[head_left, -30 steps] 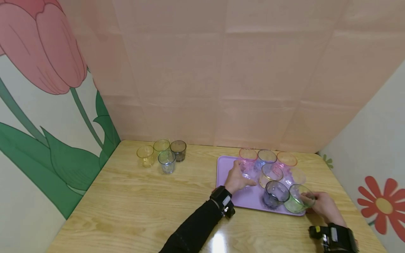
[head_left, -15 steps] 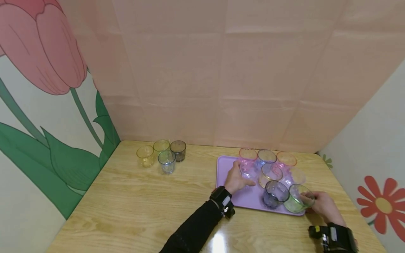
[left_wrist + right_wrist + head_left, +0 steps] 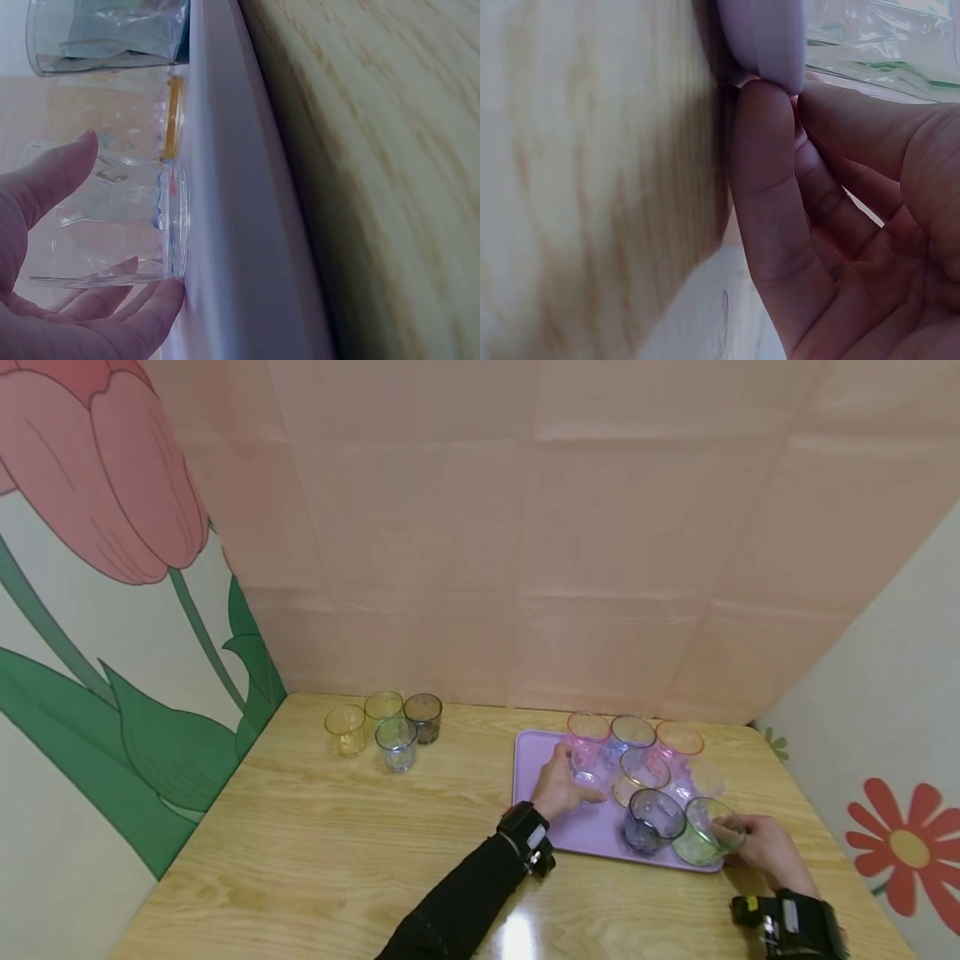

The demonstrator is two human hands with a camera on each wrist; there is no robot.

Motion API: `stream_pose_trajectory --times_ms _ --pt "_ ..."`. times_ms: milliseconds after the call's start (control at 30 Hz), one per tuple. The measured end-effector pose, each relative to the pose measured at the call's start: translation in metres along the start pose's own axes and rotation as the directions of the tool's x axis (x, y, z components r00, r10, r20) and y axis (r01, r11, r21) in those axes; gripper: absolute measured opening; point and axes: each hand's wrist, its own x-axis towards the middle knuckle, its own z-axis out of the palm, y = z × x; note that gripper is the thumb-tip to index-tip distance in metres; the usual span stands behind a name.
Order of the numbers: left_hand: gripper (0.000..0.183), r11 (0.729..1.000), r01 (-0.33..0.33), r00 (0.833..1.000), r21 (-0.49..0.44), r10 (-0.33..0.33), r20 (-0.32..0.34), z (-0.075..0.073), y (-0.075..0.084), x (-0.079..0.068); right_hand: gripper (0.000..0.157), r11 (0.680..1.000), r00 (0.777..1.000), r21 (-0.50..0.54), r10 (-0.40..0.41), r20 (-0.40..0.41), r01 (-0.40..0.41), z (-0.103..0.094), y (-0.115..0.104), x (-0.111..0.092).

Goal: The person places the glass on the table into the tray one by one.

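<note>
On the lilac tray [image 3: 536, 760] several tinted drinking glasses stand upright. My left hand [image 3: 558, 787] is curved round a clear glass [image 3: 112, 232] at the tray's left part, thumb in front and fingers behind and beside its base. At the front right corner, my right hand [image 3: 768, 850] pinches the tray's rim [image 3: 769, 45]; one finger lies at its underside and the thumb above. A green glass [image 3: 697, 852] stands right beside that thumb, with a dark blue-grey glass [image 3: 648, 835] to its left. An amber-based glass [image 3: 174, 120] stands beside the clear one.
Farther left on the wooden table [image 3: 337, 860] is a cluster of glasses: a yellow glass [image 3: 347, 742], a dark grey glass [image 3: 424, 727], a pale blue glass [image 3: 397, 752] and an olive one [image 3: 382, 703]. A pink-beige wall covering [image 3: 525, 568] rises behind the table.
</note>
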Motion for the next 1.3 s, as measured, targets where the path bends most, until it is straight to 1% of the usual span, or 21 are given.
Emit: stream_pose_trajectory --times_ms 233,333,600,767,900,967,1033,1133,1200,1233,1300 --pt "0.087 1.0 -0.005 1.0 0.022 0.004 0.03 -0.002 -0.002 0.002 0.042 1.0 1.0 0.005 -0.002 0.002 0.002 0.0 0.001 0.001" --pt "0.087 1.0 -0.007 0.999 0.014 0.007 0.038 -0.004 -0.001 0.002 0.041 1.0 1.0 0.011 -0.001 0.001 0.001 0.0 0.002 0.001" --pt "0.086 1.0 -0.006 0.999 0.012 0.006 0.048 -0.004 0.0 0.002 0.039 1.0 1.0 -0.008 -0.009 -0.012 0.009 0.0 0.003 0.001" --pt "0.086 1.0 -0.022 0.998 0.01 0.021 0.053 -0.006 -0.003 0.003 0.04 1.0 1.0 0.0 -0.002 -0.012 0.002 0.0 0.002 0.001" --pt "0.086 0.999 -0.053 0.996 0.007 0.053 0.067 -0.014 -0.004 0.003 0.039 1.0 1.0 0.008 -0.011 -0.013 0.011 0.002 0.0 0.0" --pt "0.087 0.997 -0.082 0.993 0.007 0.081 0.085 -0.02 -0.004 0.003 0.038 1.0 1.0 0.007 -0.016 -0.015 0.016 0.003 0.0 0.0" --pt "0.087 0.993 -0.112 0.987 0.029 0.108 0.115 -0.026 -0.004 0.003 0.039 1.0 1.0 0.002 -0.018 -0.017 0.018 0.002 0.001 0.001" --pt "0.087 0.985 -0.156 0.975 0.066 0.143 0.17 -0.039 -0.002 0.001 0.038 1.0 1.0 -0.003 -0.023 -0.019 0.023 0.001 0.002 0.001" --pt "0.084 0.98 -0.187 0.967 0.072 0.17 0.19 -0.048 -0.002 0.0 0.038 1.0 1.0 -0.002 -0.018 -0.018 0.018 0.001 0.002 0.002" --pt "0.082 0.98 -0.192 0.965 0.056 0.178 0.192 -0.053 -0.002 -0.001 0.037 1.0 1.0 -0.002 -0.016 -0.018 0.016 0.002 0.003 0.002" --pt "0.076 0.981 -0.195 0.963 -0.008 0.193 0.19 -0.061 -0.003 -0.001 0.037 1.0 1.0 0.0 -0.01 -0.018 0.01 0.002 0.003 0.002"
